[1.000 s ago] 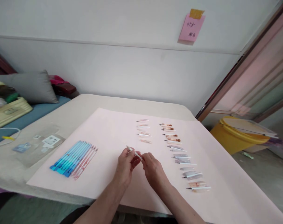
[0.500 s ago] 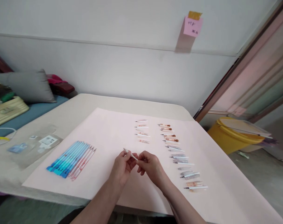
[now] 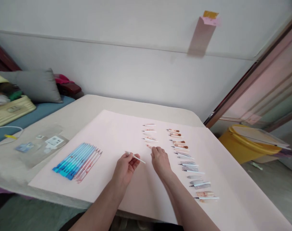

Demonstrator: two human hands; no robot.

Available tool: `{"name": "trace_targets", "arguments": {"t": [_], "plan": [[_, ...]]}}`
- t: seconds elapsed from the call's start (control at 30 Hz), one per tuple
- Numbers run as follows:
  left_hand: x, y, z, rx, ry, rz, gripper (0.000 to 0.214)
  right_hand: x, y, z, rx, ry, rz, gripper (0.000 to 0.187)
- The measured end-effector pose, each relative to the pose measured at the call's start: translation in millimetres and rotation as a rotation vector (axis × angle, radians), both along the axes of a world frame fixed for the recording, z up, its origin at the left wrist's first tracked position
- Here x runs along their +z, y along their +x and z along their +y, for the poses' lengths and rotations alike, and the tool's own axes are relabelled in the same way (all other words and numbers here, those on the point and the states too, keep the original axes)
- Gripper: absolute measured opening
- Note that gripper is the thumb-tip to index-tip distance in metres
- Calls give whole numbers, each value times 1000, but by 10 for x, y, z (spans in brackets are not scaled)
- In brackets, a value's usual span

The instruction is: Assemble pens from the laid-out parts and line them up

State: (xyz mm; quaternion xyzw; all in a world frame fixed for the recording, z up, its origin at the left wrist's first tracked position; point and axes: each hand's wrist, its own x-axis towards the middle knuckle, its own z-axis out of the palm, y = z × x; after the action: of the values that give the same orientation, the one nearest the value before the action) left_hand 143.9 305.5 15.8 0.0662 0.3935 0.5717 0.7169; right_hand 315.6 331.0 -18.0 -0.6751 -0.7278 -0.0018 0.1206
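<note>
My left hand (image 3: pixel 124 167) pinches a slim white stick, which looks like a pen refill (image 3: pixel 139 158), its long end slanting down to the right. Farther right, my right hand (image 3: pixel 160 160) reaches down to the paper with bent fingers closed at the right end of a small printed pen part (image 3: pixel 148 146); the fingers hide that end. Beyond it lies a short column of printed pen parts with white refills (image 3: pixel 149 131). To the right runs a longer column of pen parts and refills (image 3: pixel 189 165). Blue pens (image 3: pixel 73 160) and pinkish pens (image 3: pixel 88 165) lie side by side at the left.
A pale pink sheet (image 3: pixel 112 128) covers much of the table. Clear plastic packaging (image 3: pixel 40 150) lies at the table's left. A yellow bin (image 3: pixel 247 144) stands on the floor at right. A grey cushion (image 3: pixel 43 85) rests at far left, and a pink note (image 3: pixel 210 21) hangs on the wall.
My right hand has let go of the white refill and moved right and forward to the nearest printed part. My left hand keeps the refill. The view has shifted slightly.
</note>
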Motion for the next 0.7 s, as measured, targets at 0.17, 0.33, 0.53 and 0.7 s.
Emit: {"name": "trace_targets", "arguments": {"t": [0.17,0.33,0.53,0.7], "plan": [[-6,-102,88,95,-12,17,11,110,-118,-109,62,-46,-70,15],[-31,-231,168,209,2,48,13,319,-230,-344,201,-76,14,14],[-51,-197,145,161,72,85,11,505,-283,-533,231,-48,2,14],[-12,-214,155,216,71,104,11,544,-259,-560,216,-98,-56,16]]}}
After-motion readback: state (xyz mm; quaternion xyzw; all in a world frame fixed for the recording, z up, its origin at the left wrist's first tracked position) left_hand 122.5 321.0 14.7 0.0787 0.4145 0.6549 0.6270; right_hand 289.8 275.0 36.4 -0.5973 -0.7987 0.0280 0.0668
